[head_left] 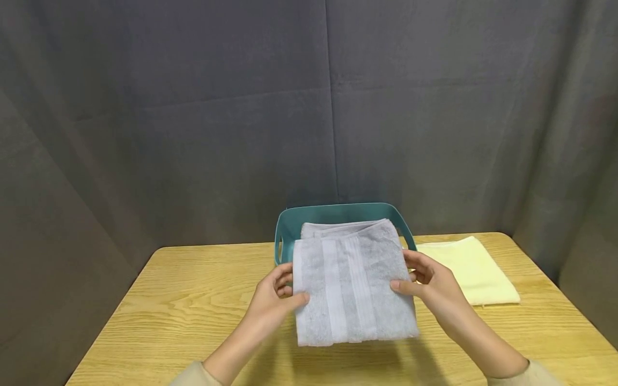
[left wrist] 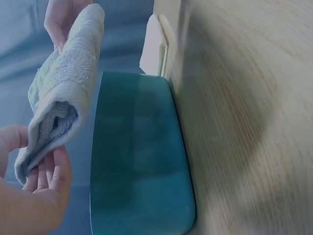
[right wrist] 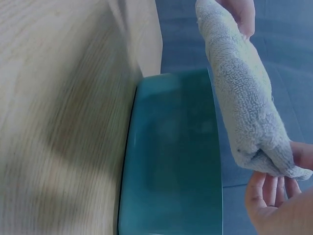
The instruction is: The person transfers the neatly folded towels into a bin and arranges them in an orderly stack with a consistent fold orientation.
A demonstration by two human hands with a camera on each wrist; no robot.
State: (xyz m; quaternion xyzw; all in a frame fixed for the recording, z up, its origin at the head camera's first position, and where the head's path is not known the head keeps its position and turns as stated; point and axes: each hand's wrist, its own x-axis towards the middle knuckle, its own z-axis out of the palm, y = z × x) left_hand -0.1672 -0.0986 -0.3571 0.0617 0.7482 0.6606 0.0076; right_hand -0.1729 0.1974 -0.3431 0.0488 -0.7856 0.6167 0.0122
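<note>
A folded grey towel (head_left: pixel 354 289) with pale woven bands hangs in the air between both hands, in front of and partly over a teal basket (head_left: pixel 338 213). My left hand (head_left: pixel 272 297) pinches its left edge, thumb on top and fingers underneath. On the opposite edge my right hand (head_left: pixel 436 287) grips it the same way. From the left wrist view, the towel (left wrist: pixel 68 88) shows its rolled, layered end between thumb and fingers of the left hand (left wrist: pixel 41 191). In the right wrist view the towel (right wrist: pixel 244 93) is clearly above the tabletop. Most of the basket's inside is hidden.
A folded pale yellow towel (head_left: pixel 475 271) lies on the wooden table (head_left: pixel 193 300), right of the basket. Behind the table's back edge hangs a dark grey curtain (head_left: pixel 232 134), which also covers both sides.
</note>
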